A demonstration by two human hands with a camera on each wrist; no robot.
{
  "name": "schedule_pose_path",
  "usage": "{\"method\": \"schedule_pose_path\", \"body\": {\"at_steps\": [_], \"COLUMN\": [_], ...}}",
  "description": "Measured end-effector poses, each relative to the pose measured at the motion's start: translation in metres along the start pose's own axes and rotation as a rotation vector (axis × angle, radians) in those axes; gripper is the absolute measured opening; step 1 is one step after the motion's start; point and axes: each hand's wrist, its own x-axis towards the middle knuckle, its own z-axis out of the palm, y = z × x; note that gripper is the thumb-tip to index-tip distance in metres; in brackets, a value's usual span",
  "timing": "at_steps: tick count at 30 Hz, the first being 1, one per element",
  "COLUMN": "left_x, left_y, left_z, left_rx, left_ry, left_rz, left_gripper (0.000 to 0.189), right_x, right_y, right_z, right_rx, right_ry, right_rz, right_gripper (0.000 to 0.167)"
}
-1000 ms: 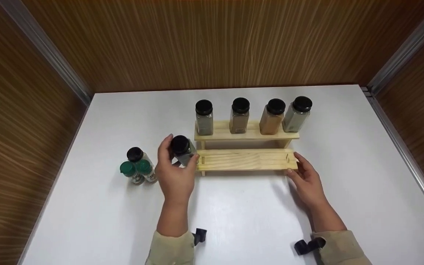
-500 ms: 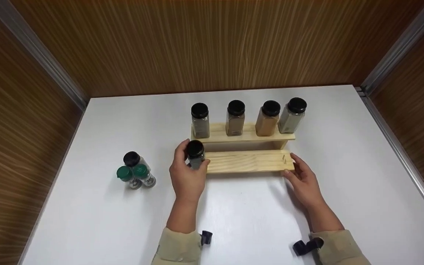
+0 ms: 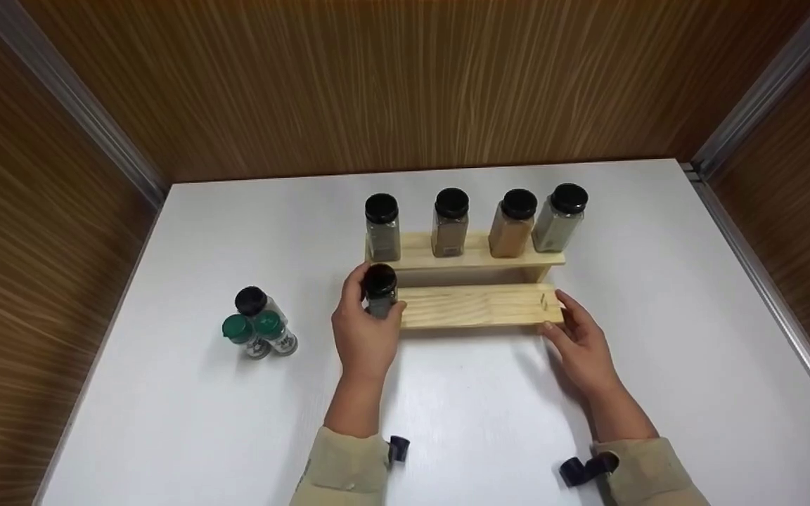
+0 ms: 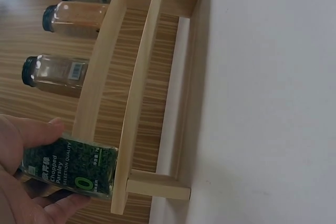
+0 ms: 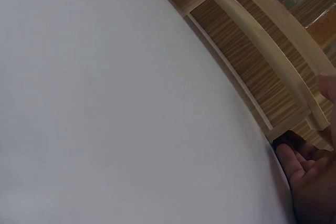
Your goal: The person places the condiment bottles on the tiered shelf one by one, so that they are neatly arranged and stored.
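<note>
My left hand [image 3: 368, 344] grips a black-capped spice jar [image 3: 381, 282] between thumb and fingers, at the left end of a two-tier wooden spice rack [image 3: 479, 308]. In the left wrist view the jar's label [image 4: 68, 166] reads Chopped Parsley, and its base meets the lower shelf. My right hand [image 3: 584, 355] holds the right end of that shelf, thumb at the front edge and fingers round the end. Along the upper shelf stand several black-capped jars: a grey-green one [image 3: 384, 241], a brown one [image 3: 449, 237], an orange-brown one [image 3: 510, 236] and a pale green one [image 3: 556, 230].
On the white table [image 3: 461, 407], left of the rack, a black-capped bottle [image 3: 253, 301] stands close to a green-capped bottle [image 3: 238, 329] and another green-capped bottle [image 3: 278, 334]. Wood-grain panels [image 3: 405, 84] rise behind the table and on both sides.
My left hand has carried the parsley jar rightward, from beside the rack onto the lower shelf's left end, and the jar now stands more upright. My right hand has stayed at the rack's right end.
</note>
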Motion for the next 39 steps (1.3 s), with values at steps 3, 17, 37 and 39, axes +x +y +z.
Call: {"method": "schedule_pose_path", "body": {"at_steps": [3, 17, 37, 39], "left_x": [0.000, -0.008, -0.012, -0.010], "left_y": [0.000, -0.012, -0.011, -0.014], "left_z": [0.000, -0.018, -0.071, -0.074], "left_rx": [0.001, -0.053, 0.060, 0.086], "left_ry": [-0.009, 0.004, 0.281, 0.321], "left_rz": [-0.006, -0.003, 0.130, 0.122], "left_gripper": [0.074, 0.092, 0.088, 0.088], "right_x": [0.000, -0.001, 0.003, 0.003], "right_y": [0.000, 0.000, -0.001, -0.001], "right_z": [0.000, 0.000, -0.004, -0.004], "right_rx": [0.002, 0.007, 0.000, 0.003], "right_ry": [0.002, -0.002, -0.018, -0.012], "right_rz": [-0.002, -0.006, 0.001, -0.007], "right_gripper": [0.062, 0.063, 0.062, 0.061]}}
